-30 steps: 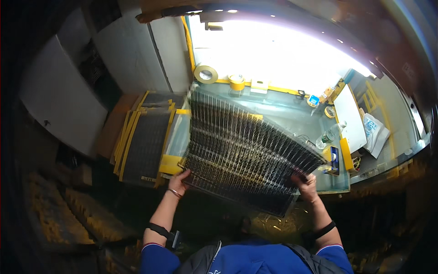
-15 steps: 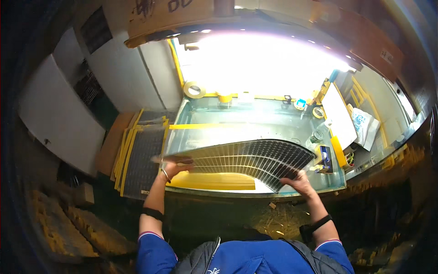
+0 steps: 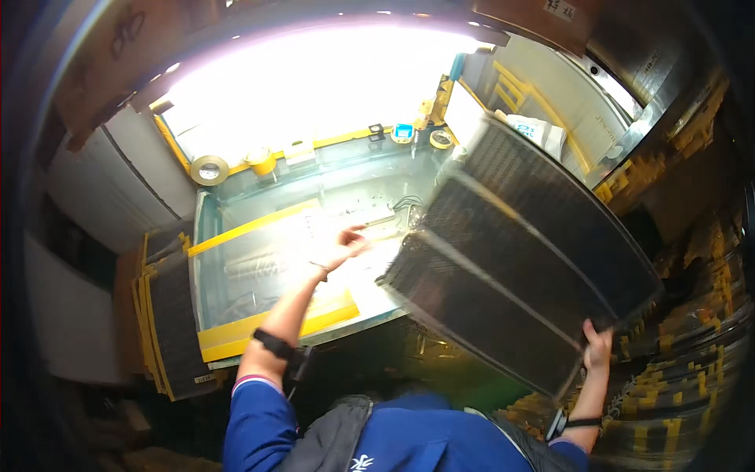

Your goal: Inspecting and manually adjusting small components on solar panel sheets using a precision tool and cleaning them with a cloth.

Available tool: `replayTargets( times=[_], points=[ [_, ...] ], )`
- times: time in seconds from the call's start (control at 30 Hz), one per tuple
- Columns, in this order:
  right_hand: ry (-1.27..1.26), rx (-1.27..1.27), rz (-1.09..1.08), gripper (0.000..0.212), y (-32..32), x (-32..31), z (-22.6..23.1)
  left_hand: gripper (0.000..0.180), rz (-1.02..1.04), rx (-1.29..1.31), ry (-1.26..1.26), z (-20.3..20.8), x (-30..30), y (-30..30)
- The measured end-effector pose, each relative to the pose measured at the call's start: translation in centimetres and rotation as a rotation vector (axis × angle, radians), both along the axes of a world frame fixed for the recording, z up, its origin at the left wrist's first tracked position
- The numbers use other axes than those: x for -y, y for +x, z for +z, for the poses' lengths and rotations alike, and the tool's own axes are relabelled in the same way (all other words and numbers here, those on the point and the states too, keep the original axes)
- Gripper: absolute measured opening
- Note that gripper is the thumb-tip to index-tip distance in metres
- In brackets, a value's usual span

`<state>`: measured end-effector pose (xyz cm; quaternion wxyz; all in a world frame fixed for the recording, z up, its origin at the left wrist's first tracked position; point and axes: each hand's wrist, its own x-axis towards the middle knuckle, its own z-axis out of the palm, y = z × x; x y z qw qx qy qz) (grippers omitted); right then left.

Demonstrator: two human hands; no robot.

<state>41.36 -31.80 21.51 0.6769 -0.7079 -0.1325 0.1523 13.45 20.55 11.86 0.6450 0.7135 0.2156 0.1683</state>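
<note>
A large, thin, flexible dark sheet (image 3: 503, 259) with a fine grid pattern and lighter bands slants across the right side, beyond the table's front edge. My right hand (image 3: 598, 346) grips it at its near right edge, thumb on top. My left hand (image 3: 344, 247) is off the sheet, above the glass table (image 3: 377, 185), with its fingers stretched out and slightly blurred. Below that hand, yellow tape strips (image 3: 271, 326) run along the table's near edge. The sheet's far left corner covers part of the tabletop.
Tape rolls (image 3: 210, 170) and small items line the table's back, before a bright light panel (image 3: 314, 86). Yellow-edged dark sheets (image 3: 174, 322) are stacked at the left. More yellow-taped stacks (image 3: 676, 385) stand at lower right. A white bag (image 3: 543, 134) lies behind the held sheet.
The sheet has swung from over the table to the right, and its dark face now shows broadly. My left hand has let go of it. The view has turned right.
</note>
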Motion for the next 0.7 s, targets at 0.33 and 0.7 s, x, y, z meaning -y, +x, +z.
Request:
replayTargets(
  times=[0.33,0.7],
  points=[
    [-0.082,0.019,-0.645,0.053,-9.1,12.5,-2.5,0.014,-0.047,-0.211,1.018,-8.6,7.2,10.8],
    [0.025,-0.07,-0.722,0.053,-8.3,11.4,-5.2,0.01,0.16,-0.157,1.092,-10.2,1.1,13.9]
  ],
)
